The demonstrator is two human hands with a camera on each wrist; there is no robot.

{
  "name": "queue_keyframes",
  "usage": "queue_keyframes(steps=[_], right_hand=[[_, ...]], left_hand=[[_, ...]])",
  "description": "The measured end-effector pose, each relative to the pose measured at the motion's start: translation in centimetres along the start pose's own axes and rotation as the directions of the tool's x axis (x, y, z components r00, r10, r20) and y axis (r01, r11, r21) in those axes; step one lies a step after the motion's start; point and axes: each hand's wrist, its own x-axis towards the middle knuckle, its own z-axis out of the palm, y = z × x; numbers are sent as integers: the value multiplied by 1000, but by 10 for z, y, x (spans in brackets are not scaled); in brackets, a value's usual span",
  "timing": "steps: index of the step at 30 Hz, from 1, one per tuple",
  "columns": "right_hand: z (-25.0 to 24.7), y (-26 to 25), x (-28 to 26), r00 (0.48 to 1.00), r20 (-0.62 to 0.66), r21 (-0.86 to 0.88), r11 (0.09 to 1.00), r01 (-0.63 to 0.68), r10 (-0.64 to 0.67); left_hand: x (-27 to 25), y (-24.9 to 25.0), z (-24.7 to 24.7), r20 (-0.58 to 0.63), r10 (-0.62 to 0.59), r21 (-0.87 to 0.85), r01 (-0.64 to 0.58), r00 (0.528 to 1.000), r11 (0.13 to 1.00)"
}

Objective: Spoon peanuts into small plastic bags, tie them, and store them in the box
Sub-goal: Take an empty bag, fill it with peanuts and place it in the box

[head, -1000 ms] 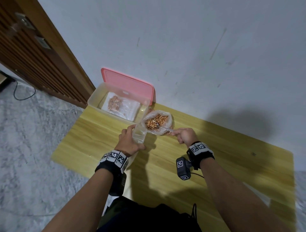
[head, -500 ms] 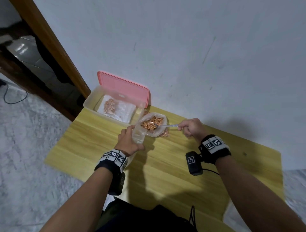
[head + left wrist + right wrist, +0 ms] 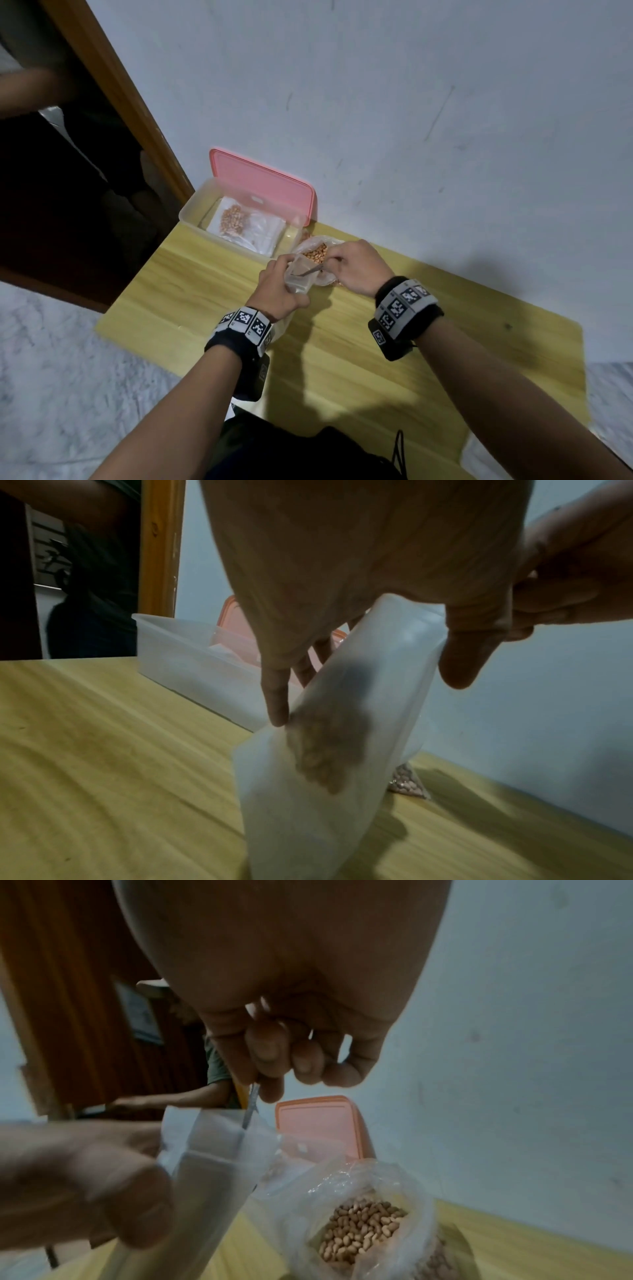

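Peanuts point(image 3: 325, 753) partly fill the small bag point(image 3: 298, 277) gripped by the left hand point(image 3: 279, 294); right hand point(image 3: 358, 267) pinches the spoon point(image 3: 313, 270) inside — one filled bag point(image 3: 236, 219) already boxed, tying not begun.

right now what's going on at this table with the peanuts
A person is filling a small clear plastic bag with peanuts. The left hand holds the bag open above the yellow wooden table, while the right hand grips a thin metal spoon tipped into its mouth. The large open bag of peanuts sits just behind. One filled bag already lies in the clear box.
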Motion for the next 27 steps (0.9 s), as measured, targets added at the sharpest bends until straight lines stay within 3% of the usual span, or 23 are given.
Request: queue_keyframes(steps=[3,6,10,14,18,21,24,27], right_hand=[[5,-7,1,995,-85,-65,997,39,-44],[-9,-2,1,972,-230,153,988,-9,45],[-21,25,4,876,-385,434,895,-106,290],[-7,53,10,800,-279,497,793,-352,531],[25,68,16,824,-116,394,787,-474,554],[39,66,22,844,-65,384,794,-472,533],[40,59,27,776,-36,620,623,-477,630],[44,56,32,701,-22,715,501,-487,713]], left_hand=[[0,1,-4,-44,8,16,-7,999,1000],[-1,-5,-11,-70,-45,20,47,997,999],[-3,-13,-14,-85,-107,23,109,991,994],[-5,-17,-11,-73,-125,33,127,990,991],[-6,-17,-9,-69,-111,43,114,991,993],[-5,-15,-9,-62,-104,45,107,993,993],[-4,-15,-9,-57,-101,46,104,993,994],[-3,-14,-9,-63,-98,38,101,993,994]])
